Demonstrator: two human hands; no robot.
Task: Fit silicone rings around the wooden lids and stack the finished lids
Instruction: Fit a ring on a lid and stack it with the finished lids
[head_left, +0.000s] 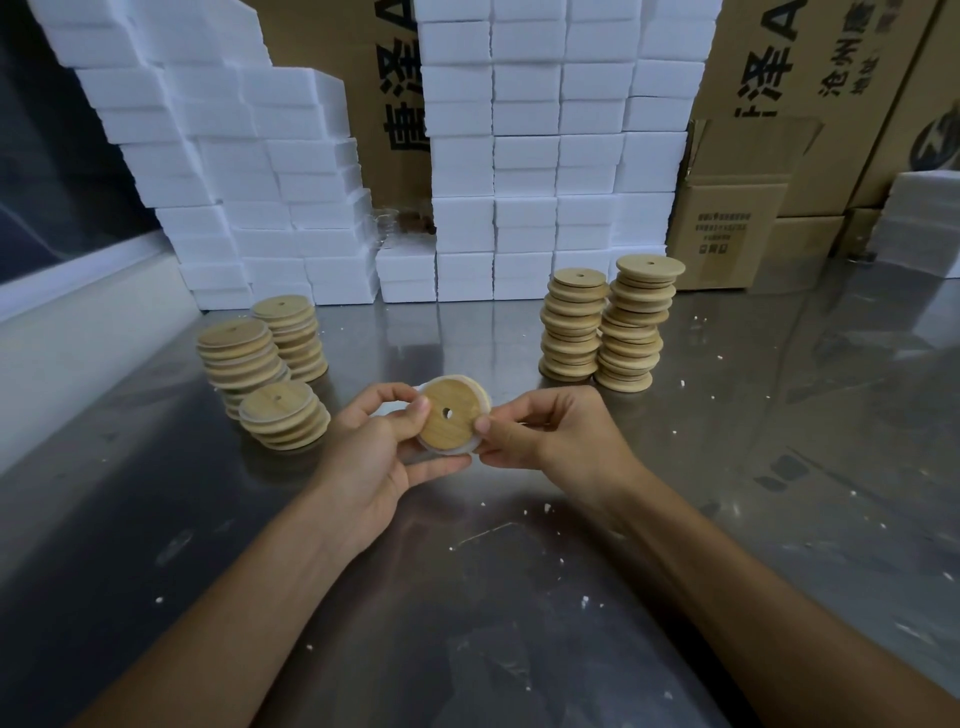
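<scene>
Wooden lid (453, 411) pinched by both hands' fingers (421, 406); five lid stacks (574, 325) stand behind.

Head view looks forward and down; close over the table (779, 415).

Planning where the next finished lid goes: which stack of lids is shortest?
The front left stack, nearest the left hand; the other four stacks all stand taller.

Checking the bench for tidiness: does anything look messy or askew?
Yes. White crumbs lie scattered over the metal table, and the tall lid stacks on the right sit unevenly, lids offset from one another, so they lean.
</scene>
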